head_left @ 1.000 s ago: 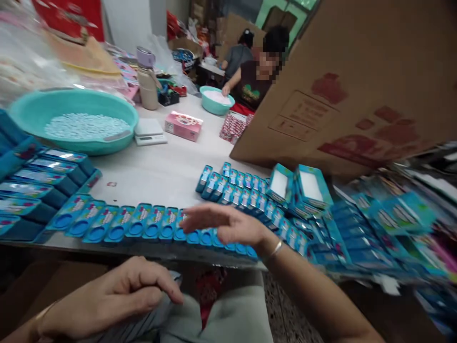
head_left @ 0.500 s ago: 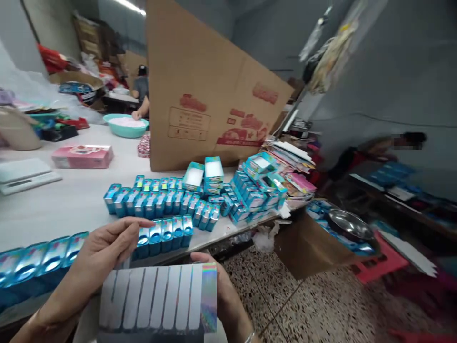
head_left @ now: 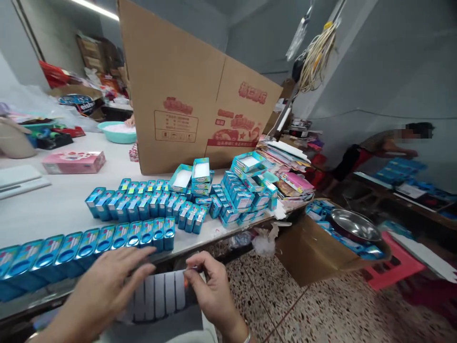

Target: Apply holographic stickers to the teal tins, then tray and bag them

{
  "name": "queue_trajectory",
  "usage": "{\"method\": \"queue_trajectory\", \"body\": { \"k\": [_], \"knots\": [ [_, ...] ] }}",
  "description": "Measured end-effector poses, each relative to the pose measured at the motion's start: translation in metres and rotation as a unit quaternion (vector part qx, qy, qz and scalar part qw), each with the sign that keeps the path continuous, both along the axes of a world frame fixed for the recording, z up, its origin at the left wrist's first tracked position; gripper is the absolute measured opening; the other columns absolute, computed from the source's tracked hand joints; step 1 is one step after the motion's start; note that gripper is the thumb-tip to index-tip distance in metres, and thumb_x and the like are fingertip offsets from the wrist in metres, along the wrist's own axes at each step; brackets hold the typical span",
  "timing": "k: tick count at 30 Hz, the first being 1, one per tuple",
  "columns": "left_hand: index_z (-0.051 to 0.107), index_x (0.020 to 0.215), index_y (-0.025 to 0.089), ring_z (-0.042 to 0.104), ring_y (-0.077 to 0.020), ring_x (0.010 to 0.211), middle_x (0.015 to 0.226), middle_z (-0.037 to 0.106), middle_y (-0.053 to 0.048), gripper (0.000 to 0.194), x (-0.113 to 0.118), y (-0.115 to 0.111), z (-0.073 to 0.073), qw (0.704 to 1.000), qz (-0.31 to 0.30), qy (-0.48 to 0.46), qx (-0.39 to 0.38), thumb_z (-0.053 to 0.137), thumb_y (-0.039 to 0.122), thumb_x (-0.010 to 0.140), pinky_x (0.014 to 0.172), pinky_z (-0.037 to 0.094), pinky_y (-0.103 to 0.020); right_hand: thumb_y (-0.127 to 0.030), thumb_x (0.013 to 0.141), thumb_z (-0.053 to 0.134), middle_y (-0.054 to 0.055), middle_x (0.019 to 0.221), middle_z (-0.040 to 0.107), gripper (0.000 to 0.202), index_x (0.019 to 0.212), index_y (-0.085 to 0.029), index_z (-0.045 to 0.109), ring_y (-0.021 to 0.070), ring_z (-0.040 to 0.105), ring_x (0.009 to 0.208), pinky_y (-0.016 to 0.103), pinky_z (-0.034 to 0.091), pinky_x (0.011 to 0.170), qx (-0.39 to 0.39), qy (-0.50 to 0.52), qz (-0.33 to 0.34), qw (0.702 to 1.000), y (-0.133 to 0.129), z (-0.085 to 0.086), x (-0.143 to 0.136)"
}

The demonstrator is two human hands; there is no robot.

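Low in the head view, my left hand (head_left: 107, 286) hovers with fingers apart over the left side of a striped white-grey sheet (head_left: 157, 297). My right hand (head_left: 210, 286) pinches the sheet's upper right corner between thumb and fingers. Below the sheet is the pale rim of a container (head_left: 194, 336), partly hidden. A long front row of blue boxes (head_left: 87, 245) with round cut-outs stands along the table edge, just beyond my left hand. Behind it are more rows of small blue boxes (head_left: 134, 205).
Open blue trays (head_left: 202, 169) and stacked boxes sit before a large cardboard sheet (head_left: 200, 90). A pink box (head_left: 74, 162) lies on the white table (head_left: 67, 205). Right are an open carton (head_left: 310, 252), a metal bowl (head_left: 353, 225), a red stool (head_left: 392, 267) and a bending person (head_left: 378, 143).
The view has shifted right. My left hand has moved down and opened more; my right hand has come in to the sheet's corner. The sheet sits lower and shows less of its surface.
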State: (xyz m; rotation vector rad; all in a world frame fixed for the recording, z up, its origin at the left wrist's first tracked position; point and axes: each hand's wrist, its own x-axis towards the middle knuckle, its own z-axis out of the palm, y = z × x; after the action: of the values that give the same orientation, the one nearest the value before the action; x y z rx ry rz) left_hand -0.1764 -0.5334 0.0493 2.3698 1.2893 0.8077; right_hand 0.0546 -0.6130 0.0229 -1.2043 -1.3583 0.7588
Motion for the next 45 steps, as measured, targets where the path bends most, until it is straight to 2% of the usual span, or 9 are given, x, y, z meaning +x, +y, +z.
{"method": "queue_trajectory", "body": {
  "k": [3, 9, 16, 25, 29, 33, 36, 40, 45],
  "knots": [
    [0.075, 0.109, 0.031, 0.070, -0.0251, 0.096, 0.104, 0.078, -0.003, 0.030, 0.028, -0.016, -0.013, 0.994, -0.106, 0.000, -0.024, 0.054, 0.046, 0.093, 0.087, 0.051, -0.035, -0.017, 0.088, 0.065, 0.000, 0.085, 0.069, 0.009, 0.095, -0.021, 0.069, 0.0139, 0.063, 0.078, 0.023, 0.047, 0.072, 0.013, -0.032, 0.022, 0.999, 0.012, -0.004, -0.001],
    [0.068, 0.089, 0.022, 0.065, -0.0201, 0.082, 0.085, 0.071, -0.004, 0.037, 0.061, -0.017, -0.038, 0.961, -0.093, -0.139, -0.221, 0.040, 0.043, 0.101, 0.074, 0.047, -0.025, -0.016, 0.096, 0.054, 0.005, 0.091, 0.067, 0.015, 0.104, -0.020, 0.067, 0.0172, 0.063, 0.086, 0.027, 0.050, 0.075, 0.082, -0.216, 0.074, 0.970, 0.023, 0.001, 0.014],
    [0.058, 0.073, 0.019, 0.052, -0.0172, 0.068, 0.070, 0.056, -0.001, 0.041, 0.056, -0.008, -0.037, 0.933, -0.072, -0.225, -0.273, 0.042, 0.047, 0.097, 0.062, 0.040, -0.024, -0.014, 0.091, 0.062, 0.012, 0.111, 0.068, 0.027, 0.117, -0.021, 0.065, 0.0246, 0.064, 0.099, 0.037, 0.055, 0.082, 0.219, -0.374, 0.087, 0.897, 0.039, 0.011, 0.020],
    [0.059, 0.071, 0.019, 0.051, -0.0166, 0.067, 0.069, 0.055, 0.000, 0.040, 0.042, -0.004, -0.041, 0.926, -0.048, -0.247, -0.282, 0.042, 0.045, 0.097, 0.062, 0.041, -0.024, -0.009, 0.091, 0.057, 0.009, 0.111, 0.067, 0.021, 0.107, -0.022, 0.063, 0.0216, 0.062, 0.102, 0.036, 0.053, 0.085, 0.187, -0.297, 0.126, 0.928, 0.050, 0.003, 0.001],
    [0.068, 0.099, 0.020, 0.060, -0.0198, 0.083, 0.087, 0.064, -0.002, 0.021, 0.038, 0.008, -0.066, 0.950, -0.010, -0.229, -0.214, 0.052, 0.033, 0.093, 0.077, 0.046, -0.028, -0.014, 0.096, 0.050, 0.008, 0.102, 0.064, 0.010, 0.092, -0.020, 0.056, 0.0212, 0.058, 0.100, 0.036, 0.048, 0.085, 0.117, -0.294, 0.167, 0.934, 0.060, 0.019, -0.005],
    [0.064, 0.117, 0.020, 0.060, -0.0215, 0.091, 0.097, 0.062, -0.005, 0.031, 0.038, 0.017, -0.105, 0.962, 0.016, -0.213, -0.170, 0.054, 0.022, 0.087, 0.084, 0.045, -0.033, -0.021, 0.100, 0.046, 0.003, 0.085, 0.059, 0.015, 0.086, -0.021, 0.052, 0.0172, 0.055, 0.083, 0.031, 0.043, 0.075, 0.052, -0.286, 0.185, 0.939, 0.086, 0.046, -0.002],
    [0.064, 0.117, 0.020, 0.057, -0.0181, 0.077, 0.084, 0.062, 0.000, 0.035, 0.044, 0.011, -0.121, 0.930, -0.059, -0.224, -0.285, 0.064, 0.029, 0.083, 0.072, 0.044, -0.029, -0.022, 0.099, 0.050, -0.001, 0.083, 0.058, 0.015, 0.085, -0.021, 0.053, 0.0140, 0.054, 0.077, 0.027, 0.041, 0.071, -0.013, -0.262, 0.231, 0.937, 0.117, 0.053, 0.001],
    [0.042, 0.145, 0.014, 0.053, -0.0152, 0.063, 0.074, 0.066, 0.002, 0.091, 0.057, 0.003, -0.118, 0.831, -0.121, -0.344, -0.421, 0.077, 0.052, 0.070, 0.059, 0.039, -0.025, -0.023, 0.098, 0.054, -0.002, 0.080, 0.059, 0.014, 0.083, -0.021, 0.056, 0.0126, 0.053, 0.074, 0.025, 0.039, 0.068, -0.057, -0.256, 0.267, 0.927, 0.151, 0.035, 0.002],
    [0.064, 0.120, 0.007, 0.051, -0.0154, 0.049, 0.053, 0.068, -0.003, 0.076, 0.074, 0.018, -0.109, 0.797, -0.048, -0.421, -0.431, 0.047, 0.074, 0.086, 0.057, 0.036, -0.027, -0.023, 0.097, 0.054, -0.003, 0.077, 0.060, 0.012, 0.086, -0.021, 0.059, 0.0130, 0.054, 0.071, 0.024, 0.039, 0.065, -0.063, -0.256, 0.215, 0.940, 0.162, 0.002, 0.001]
  ]
}}
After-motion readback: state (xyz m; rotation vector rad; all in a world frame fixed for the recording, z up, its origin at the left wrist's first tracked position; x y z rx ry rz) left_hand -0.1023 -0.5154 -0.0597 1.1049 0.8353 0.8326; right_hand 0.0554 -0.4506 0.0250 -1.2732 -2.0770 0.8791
